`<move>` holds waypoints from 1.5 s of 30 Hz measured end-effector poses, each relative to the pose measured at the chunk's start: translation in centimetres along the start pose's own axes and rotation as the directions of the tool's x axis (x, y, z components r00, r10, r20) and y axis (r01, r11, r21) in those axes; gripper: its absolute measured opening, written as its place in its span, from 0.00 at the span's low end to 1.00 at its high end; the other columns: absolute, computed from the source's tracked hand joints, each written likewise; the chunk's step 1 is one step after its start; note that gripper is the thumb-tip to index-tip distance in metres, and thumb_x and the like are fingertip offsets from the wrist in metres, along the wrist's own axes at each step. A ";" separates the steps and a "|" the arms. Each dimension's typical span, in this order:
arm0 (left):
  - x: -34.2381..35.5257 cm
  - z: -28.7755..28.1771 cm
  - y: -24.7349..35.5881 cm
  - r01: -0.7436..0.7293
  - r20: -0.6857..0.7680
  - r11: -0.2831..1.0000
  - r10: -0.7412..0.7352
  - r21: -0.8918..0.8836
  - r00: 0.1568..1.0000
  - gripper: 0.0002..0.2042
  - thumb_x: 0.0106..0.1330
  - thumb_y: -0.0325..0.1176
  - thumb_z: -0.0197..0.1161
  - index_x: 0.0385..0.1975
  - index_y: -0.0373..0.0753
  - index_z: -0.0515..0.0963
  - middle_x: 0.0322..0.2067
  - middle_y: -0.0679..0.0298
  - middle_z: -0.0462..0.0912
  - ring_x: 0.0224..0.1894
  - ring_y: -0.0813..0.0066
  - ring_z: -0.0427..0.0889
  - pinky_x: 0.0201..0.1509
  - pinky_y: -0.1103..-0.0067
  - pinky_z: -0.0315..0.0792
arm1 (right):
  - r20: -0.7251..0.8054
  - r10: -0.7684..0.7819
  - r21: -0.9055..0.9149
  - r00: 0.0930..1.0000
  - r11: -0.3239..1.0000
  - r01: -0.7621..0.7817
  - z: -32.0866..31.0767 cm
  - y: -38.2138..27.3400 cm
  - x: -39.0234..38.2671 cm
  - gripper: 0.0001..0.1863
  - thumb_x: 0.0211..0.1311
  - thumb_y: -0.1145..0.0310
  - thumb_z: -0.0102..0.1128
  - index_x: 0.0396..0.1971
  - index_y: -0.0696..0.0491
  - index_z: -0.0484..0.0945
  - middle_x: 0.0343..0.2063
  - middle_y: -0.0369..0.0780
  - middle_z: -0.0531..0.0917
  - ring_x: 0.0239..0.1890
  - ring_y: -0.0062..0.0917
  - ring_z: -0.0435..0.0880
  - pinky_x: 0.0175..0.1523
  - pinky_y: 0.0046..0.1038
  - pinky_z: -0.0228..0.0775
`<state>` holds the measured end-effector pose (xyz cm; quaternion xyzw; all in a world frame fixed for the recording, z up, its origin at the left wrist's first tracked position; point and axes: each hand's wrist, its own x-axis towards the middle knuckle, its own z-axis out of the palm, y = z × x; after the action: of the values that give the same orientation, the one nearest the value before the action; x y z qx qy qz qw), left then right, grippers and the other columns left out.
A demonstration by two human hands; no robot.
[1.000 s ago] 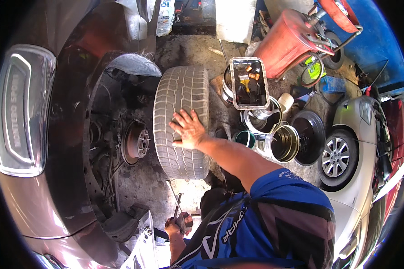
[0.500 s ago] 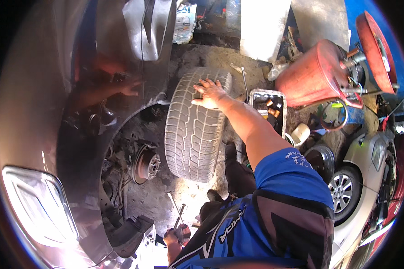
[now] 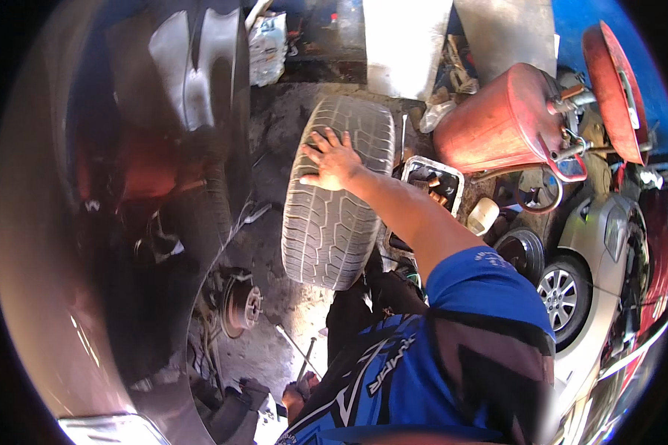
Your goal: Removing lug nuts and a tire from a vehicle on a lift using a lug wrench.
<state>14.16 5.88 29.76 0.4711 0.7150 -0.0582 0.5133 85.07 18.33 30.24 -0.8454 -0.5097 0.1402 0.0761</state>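
My right hand (image 3: 332, 163) lies spread over the tread of a large black tyre (image 3: 334, 233), palm down with the fingers apart. The tyre stands on edge, leaning slightly, in front of my legs. To its lower left is a rusty brake disc hub (image 3: 239, 305) with bare studs, inside the wheel arch of a dark car (image 3: 156, 311). Low in the view, my left hand (image 3: 298, 391) is closed around a four-way lug wrench (image 3: 306, 360). Part of that hand is hidden by my shirt.
A red drum-shaped container (image 3: 482, 122) lies right of the tyre, near a tray (image 3: 456, 194) of small parts and a white cup (image 3: 483, 216). A metal rod (image 3: 404, 137) lies on the floor. A silver car (image 3: 597, 297) stands at the far right.
The tyre has shifted away from the hub, rightward and farther off, with my right hand still on its tread. The whole view has swung somewhat. My left hand still holds the lug wrench.
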 end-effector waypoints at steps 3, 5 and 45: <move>0.6 -0.8 1.9 0.010 0.011 1.000 -0.010 -0.002 1.000 0.13 0.63 0.34 0.53 0.37 0.37 0.83 0.35 0.56 0.85 0.33 0.61 0.84 0.37 0.67 0.79 | 0.084 -0.021 0.000 0.996 1.000 0.021 -1.3 2.4 5.1 0.44 0.64 0.28 0.44 0.75 0.39 0.58 0.76 0.39 0.53 0.78 0.43 0.45 0.76 0.58 0.38; 1.0 -1.5 2.9 0.022 0.010 1.000 -0.022 0.002 1.000 0.12 0.63 0.34 0.53 0.37 0.37 0.83 0.35 0.56 0.85 0.33 0.62 0.84 0.37 0.67 0.79 | 0.054 0.031 -0.018 0.998 0.999 -0.030 -2.3 2.1 7.1 0.42 0.66 0.31 0.44 0.75 0.38 0.58 0.76 0.38 0.55 0.78 0.41 0.46 0.76 0.59 0.39; 14.9 13.2 29.0 0.055 0.059 0.998 -0.056 0.019 0.997 0.08 0.65 0.31 0.60 0.33 0.35 0.83 0.28 0.64 0.82 0.30 0.72 0.81 0.36 0.75 0.75 | 0.088 -0.034 -0.126 0.996 0.991 0.045 -10.9 16.4 20.5 0.52 0.57 0.24 0.50 0.76 0.38 0.53 0.78 0.43 0.44 0.79 0.44 0.37 0.73 0.71 0.29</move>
<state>43.96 23.47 23.42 0.4535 0.7118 -0.0928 0.5282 111.31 28.85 32.83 -0.8315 -0.5372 0.1416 0.0026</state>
